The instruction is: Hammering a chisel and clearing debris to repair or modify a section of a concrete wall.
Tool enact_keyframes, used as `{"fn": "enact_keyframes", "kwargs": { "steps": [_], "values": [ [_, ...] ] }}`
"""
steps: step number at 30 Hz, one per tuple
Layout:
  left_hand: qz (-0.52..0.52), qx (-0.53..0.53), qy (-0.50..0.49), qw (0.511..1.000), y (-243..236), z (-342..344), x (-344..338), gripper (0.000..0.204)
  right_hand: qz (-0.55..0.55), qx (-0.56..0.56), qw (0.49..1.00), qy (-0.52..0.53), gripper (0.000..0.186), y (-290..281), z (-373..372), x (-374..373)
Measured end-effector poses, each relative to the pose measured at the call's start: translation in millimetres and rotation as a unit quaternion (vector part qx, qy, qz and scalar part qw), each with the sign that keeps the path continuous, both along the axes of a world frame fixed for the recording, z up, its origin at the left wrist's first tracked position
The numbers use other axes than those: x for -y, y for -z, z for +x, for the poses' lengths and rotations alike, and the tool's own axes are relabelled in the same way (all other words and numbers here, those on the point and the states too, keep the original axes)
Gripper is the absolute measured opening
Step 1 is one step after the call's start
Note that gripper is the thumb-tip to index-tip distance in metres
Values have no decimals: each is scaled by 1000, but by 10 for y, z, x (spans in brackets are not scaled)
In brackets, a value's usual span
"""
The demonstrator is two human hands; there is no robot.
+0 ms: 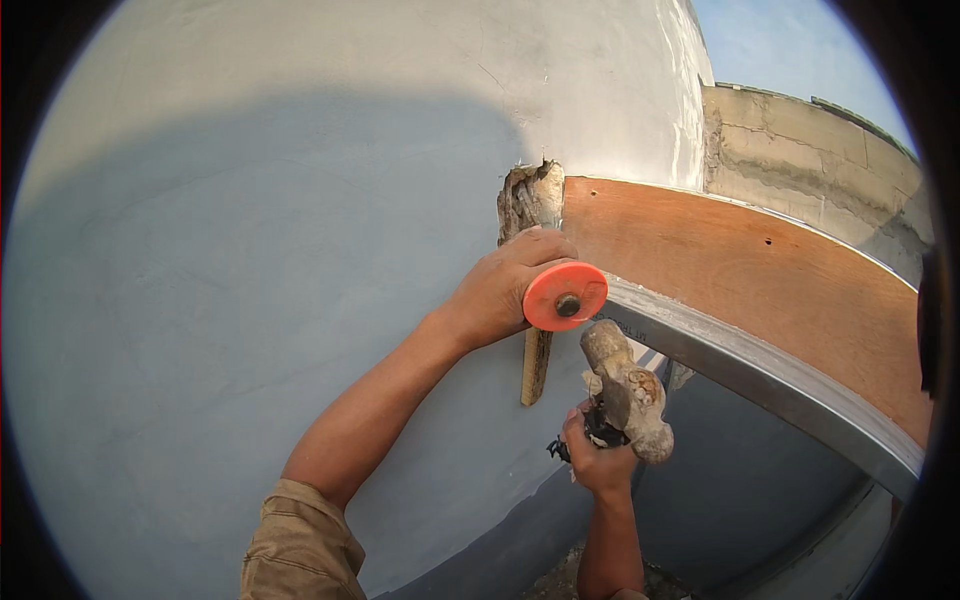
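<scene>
My left hand is closed round a chisel, most of it hidden by the fingers. Its round orange hand guard and dark struck end face me. Just above that hand, a rough chipped-out hollow opens in the grey wall. Below the wrist a narrow cut strip continues down the wall. My right hand grips a ball-peen hammer by its handle, which has black wrapping near the head. The worn, dusty hammer head sits a little below the orange guard, apart from it.
A brown wooden board runs right from the hollow, with a metal frame bar along its lower edge. Beneath the bar is a dark opening. A block wall stands at the far right, under the sky.
</scene>
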State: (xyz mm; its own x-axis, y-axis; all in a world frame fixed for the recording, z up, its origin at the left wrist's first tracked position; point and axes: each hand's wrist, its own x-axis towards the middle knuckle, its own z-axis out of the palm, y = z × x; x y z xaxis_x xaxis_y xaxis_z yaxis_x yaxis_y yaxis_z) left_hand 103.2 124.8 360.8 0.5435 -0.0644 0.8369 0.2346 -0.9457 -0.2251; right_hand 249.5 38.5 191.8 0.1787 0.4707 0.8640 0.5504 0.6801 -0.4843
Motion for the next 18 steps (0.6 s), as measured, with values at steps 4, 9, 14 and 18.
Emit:
{"fn": "enact_keyframes", "kwargs": {
  "steps": [4,9,14,18],
  "values": [
    [9,-37,8,999,-22,-28,14,31,247,-55,952,-175,17,-92,8,29],
    [-37,-31,41,998,-30,-103,46,29,46,104,989,94,16,-216,-101,13],
    [-15,0,27,1000,-22,-120,2,29,304,39,951,-38,6,-238,-222,5],
    [-16,-33,12,999,23,-124,-53,30,147,-33,985,-90,14,-317,-246,136]
  ]
}}
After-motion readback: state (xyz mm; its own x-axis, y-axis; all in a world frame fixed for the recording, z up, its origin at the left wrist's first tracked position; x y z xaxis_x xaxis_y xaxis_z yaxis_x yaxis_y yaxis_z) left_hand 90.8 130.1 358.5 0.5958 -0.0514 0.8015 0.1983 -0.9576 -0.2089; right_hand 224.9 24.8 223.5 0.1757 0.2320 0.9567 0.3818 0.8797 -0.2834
